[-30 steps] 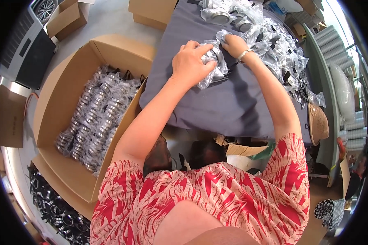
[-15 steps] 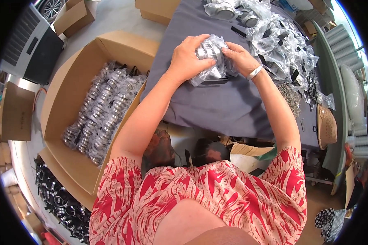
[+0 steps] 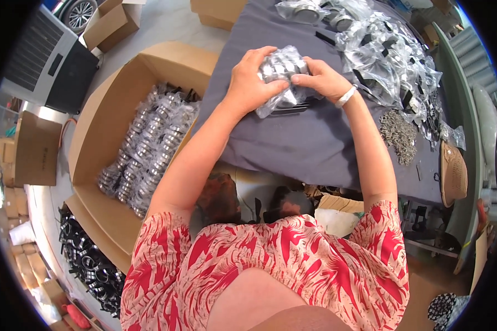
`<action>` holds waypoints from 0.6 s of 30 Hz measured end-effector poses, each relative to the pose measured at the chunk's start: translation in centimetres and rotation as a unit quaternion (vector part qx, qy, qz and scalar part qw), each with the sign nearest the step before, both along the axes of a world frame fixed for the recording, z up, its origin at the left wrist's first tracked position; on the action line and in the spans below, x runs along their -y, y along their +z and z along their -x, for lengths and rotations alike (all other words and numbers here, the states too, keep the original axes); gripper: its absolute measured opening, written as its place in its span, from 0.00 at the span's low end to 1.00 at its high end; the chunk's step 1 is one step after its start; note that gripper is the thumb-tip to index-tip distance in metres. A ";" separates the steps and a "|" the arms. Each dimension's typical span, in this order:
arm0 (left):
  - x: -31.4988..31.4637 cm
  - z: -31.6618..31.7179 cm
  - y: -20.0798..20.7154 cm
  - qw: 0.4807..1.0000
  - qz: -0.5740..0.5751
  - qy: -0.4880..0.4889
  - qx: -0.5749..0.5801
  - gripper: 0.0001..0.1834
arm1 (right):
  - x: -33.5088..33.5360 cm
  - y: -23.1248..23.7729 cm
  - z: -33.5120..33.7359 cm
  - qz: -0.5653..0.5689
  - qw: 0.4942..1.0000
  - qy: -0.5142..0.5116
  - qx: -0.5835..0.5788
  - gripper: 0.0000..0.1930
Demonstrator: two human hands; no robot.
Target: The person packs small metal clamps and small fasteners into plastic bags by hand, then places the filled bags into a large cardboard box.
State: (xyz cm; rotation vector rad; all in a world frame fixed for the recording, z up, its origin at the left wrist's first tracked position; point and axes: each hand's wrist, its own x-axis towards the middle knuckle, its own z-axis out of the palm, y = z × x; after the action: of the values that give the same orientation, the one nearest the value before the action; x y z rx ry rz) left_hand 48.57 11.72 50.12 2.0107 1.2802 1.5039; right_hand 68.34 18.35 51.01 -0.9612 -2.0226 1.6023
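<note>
Between my two hands is a clear plastic bag of shiny metal rings [image 3: 283,65], held just over the grey cloth of the table [image 3: 270,146]. My left hand [image 3: 254,80] grips its left side, the thumb lying across the front. On the right side, my right hand [image 3: 324,81] closes round the bag with its thumb pressed near the middle. Black strips [image 3: 292,109] show beneath the bag. To my left a large cardboard box [image 3: 105,118] holds rows of similar bagged metal rings [image 3: 149,140].
Many plastic-wrapped parts [image 3: 378,55] cover the table's far right. Closer in lie a heap of small metal pieces [image 3: 398,135] and a straw hat [image 3: 453,175] at the table's edge. Black ring parts [image 3: 88,259] are piled at lower left. An air cooler [image 3: 49,60] stands far left.
My hands have drawn closer round the bag, and my right thumb has moved lower across its front. The rings now show more plainly in a row. The whole view has shifted slightly.
</note>
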 end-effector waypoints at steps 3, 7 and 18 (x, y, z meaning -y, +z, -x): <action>-0.5 0.2 -0.8 0.999 -0.023 0.005 -0.034 0.27 | 0.1 -0.2 0.8 -0.092 0.995 0.028 -0.033 0.19; -0.2 1.6 -1.2 0.996 -0.001 -0.008 -0.092 0.26 | 0.0 -1.5 2.8 -0.153 0.988 -0.008 0.001 0.21; -1.6 1.5 -1.5 0.996 0.038 -0.049 -0.071 0.28 | -0.2 -0.6 2.5 -0.369 0.893 -0.038 0.256 0.33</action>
State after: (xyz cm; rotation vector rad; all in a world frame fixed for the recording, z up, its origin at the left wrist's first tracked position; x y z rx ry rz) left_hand 47.07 13.29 48.62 2.1299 1.2531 1.2695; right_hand 65.85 18.58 50.45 -1.1809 -2.5786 0.4314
